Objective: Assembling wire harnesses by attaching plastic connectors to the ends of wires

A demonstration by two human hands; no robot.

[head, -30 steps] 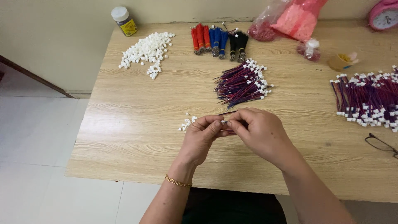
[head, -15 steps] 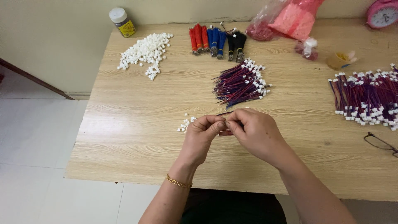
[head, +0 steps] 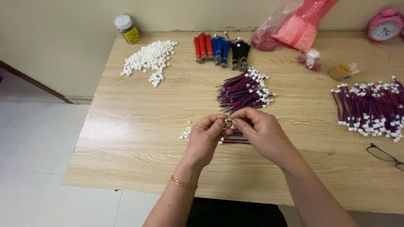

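Seen from above, a person's two hands meet over the middle of a pale wood-grain surface (head: 126, 138). The left hand (head: 205, 141), a gold bracelet (head: 183, 183) at its wrist, and the right hand (head: 261, 132) come together fingertip to fingertip, pinching a small white connector (head: 227, 120) between them. The fingers of both hands are closed on that piece; how much of the grip each hand takes cannot be made out. Just beneath the fingers, a short red-and-blue wire lead (head: 234, 140) shows, its long axis running left to right and its right end passing under the right hand; whether it touches the surface cannot be told.

Immediately left of the left fingers lies a small cluster of loose white connectors (head: 185, 132). Directly beyond the fingertips, near them, sits a bundle of red-and-blue wire leads (head: 244, 90) with white ends, its long axis slanting away toward the upper right; the two hands are about equally near to it. Far to the right of the right hand, well apart, a larger batch of wire leads (head: 370, 109) is spread out, with a pair of eyeglasses (head: 385, 154) at the edge nearer the person.

At the far side lie a heap of white connectors (head: 149, 59), a yellow-labelled jar (head: 127, 29), red, blue and black wire bundles (head: 221, 48), pink plastic bags (head: 299, 27) and a pink alarm clock (head: 385, 25).
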